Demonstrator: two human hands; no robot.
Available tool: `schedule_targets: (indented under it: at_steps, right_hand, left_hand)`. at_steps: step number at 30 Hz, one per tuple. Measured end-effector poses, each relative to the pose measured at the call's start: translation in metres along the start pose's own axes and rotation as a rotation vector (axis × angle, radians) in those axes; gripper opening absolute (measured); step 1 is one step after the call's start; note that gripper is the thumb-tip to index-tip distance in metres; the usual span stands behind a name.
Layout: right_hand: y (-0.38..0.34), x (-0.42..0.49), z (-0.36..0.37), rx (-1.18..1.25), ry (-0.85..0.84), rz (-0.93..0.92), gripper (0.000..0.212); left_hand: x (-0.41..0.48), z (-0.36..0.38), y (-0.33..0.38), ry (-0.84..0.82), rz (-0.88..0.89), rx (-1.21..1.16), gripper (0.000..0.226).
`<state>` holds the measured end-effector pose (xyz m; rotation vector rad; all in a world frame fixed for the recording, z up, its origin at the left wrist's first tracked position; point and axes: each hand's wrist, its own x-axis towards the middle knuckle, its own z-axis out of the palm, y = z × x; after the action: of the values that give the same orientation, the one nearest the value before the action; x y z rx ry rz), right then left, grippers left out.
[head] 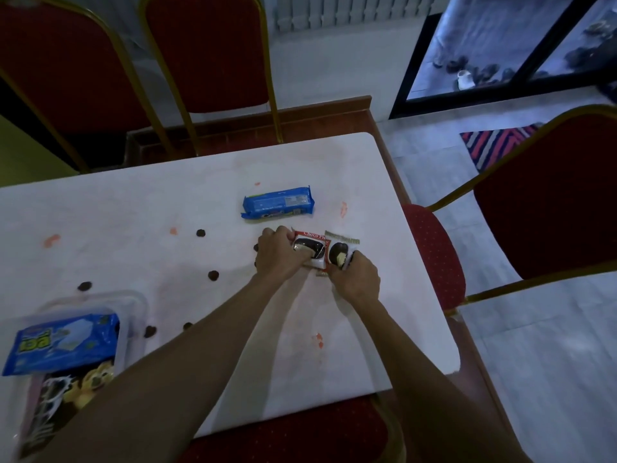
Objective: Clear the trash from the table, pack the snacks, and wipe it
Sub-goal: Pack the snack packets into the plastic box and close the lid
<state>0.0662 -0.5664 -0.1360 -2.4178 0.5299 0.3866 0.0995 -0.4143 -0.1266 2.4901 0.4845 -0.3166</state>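
From the head camera, a clear plastic tub (133, 302) with rounded corners sits at the near left edge of the table (133, 212). Two snack packs lie in it. A glossy blue pouch (63, 342) rests at its far end, overlapping a dark bag (66, 392) printed with a yellow cartoon figure, which is partly hidden by the left forearm.

Right of centre, both hands meet over two Choco Pie packets lying side by side and touching. The left hand (277, 252) has its fingers curled round the left packet (309, 250), which is white and red with a picture of a dark round cake. The right hand (355, 279) grips the near end of the right packet (340, 253), whose crimped, serrated edge sticks out on the far side.

Just beyond the hands lies a long blue cookie pack (278, 202), sealed at both ends and flat on the table.

The tabletop is smooth, white and round-cornered, with pink smears (51, 240) in several spots. Small dark round crumbs (213, 275) are scattered from the tub towards the hands.

Red padded chairs (207, 51) with thin gold metal frames stand at the far, right and near sides. A striped mat (494, 145) lies on the pale floor to the far right.
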Motion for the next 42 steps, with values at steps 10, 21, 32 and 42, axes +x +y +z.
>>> schedule_targets:
  at_steps: [10,21,32,42]
  right_hand:
    - [0.006,-0.013,0.007,0.054,0.025,-0.056,0.028]
    - [-0.021,-0.057,0.008,0.099,-0.022,-0.169,0.038]
    - [-0.121,-0.17,0.092,0.208,-0.432,-0.42,0.041]
    - [-0.21,-0.273,0.173,-0.023,-0.726,-0.644,0.031]
  left_hand:
    - [-0.024,0.002,0.006,-0.039,-0.035,-0.209,0.049]
    - [-0.061,-0.041,-0.048,-0.311,-0.363,-0.872,0.049]
    - [-0.144,-0.171,-0.204,0.106,-0.458,-1.013,0.031]
    - [-0.206,-0.249,-0.327,0.349,-0.4,-0.551,0.043]
